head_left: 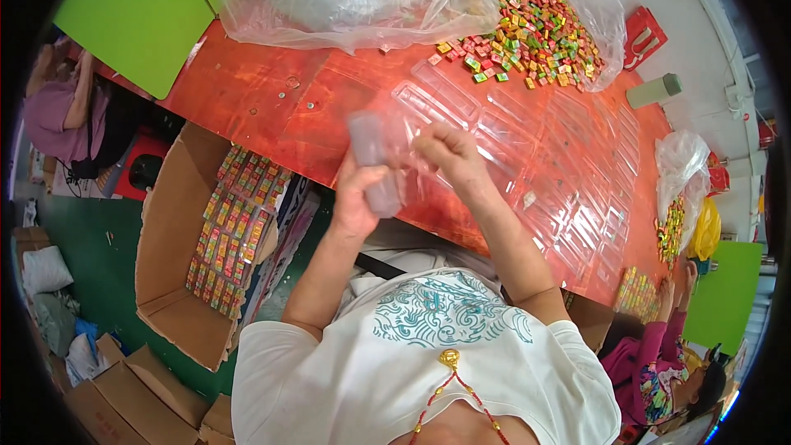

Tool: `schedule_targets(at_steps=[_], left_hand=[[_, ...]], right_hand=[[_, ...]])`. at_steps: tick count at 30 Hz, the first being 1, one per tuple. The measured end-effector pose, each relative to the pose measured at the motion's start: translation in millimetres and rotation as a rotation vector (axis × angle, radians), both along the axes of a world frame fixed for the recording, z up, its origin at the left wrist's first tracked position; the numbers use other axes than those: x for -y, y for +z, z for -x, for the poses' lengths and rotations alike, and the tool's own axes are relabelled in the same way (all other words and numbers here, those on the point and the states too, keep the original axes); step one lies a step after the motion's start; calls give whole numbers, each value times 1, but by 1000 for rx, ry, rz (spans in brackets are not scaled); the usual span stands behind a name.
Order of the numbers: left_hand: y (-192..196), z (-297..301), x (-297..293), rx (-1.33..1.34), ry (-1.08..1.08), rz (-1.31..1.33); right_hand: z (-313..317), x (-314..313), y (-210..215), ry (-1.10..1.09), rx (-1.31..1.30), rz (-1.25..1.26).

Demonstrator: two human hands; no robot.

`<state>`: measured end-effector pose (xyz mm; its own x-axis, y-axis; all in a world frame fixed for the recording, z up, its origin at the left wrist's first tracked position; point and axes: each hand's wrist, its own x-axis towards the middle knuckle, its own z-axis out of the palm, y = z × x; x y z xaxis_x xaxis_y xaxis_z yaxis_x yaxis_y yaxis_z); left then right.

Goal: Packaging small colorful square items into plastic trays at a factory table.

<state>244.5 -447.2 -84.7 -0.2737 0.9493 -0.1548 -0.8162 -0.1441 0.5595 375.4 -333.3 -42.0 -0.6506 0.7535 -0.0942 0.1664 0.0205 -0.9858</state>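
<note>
Clear, thin moulded plastic blister tray [394, 144], held above the red table [272, 107]: left hand [360, 198] and right hand [449, 156] both pinching it; likely light, flexible, slippery—best gripped by rims.

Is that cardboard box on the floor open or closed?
Open. The cardboard box has its flaps spread outward, and rows of filled candy trays show inside it, beside the red table.

Head-worn fisheye, looking steeply down past own chest, close over hands [412, 169] and red tabletop [272, 107].
</note>
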Motion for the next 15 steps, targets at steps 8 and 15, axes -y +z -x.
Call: schedule_targets(at_steps=[8,15], left_hand=[[-6,26,16,-107,139,1],[0,4,13,-203,14,87]], right_hand=[[22,-4,-10,-23,440,-1295],[18,3,-4,60,423,-773]])
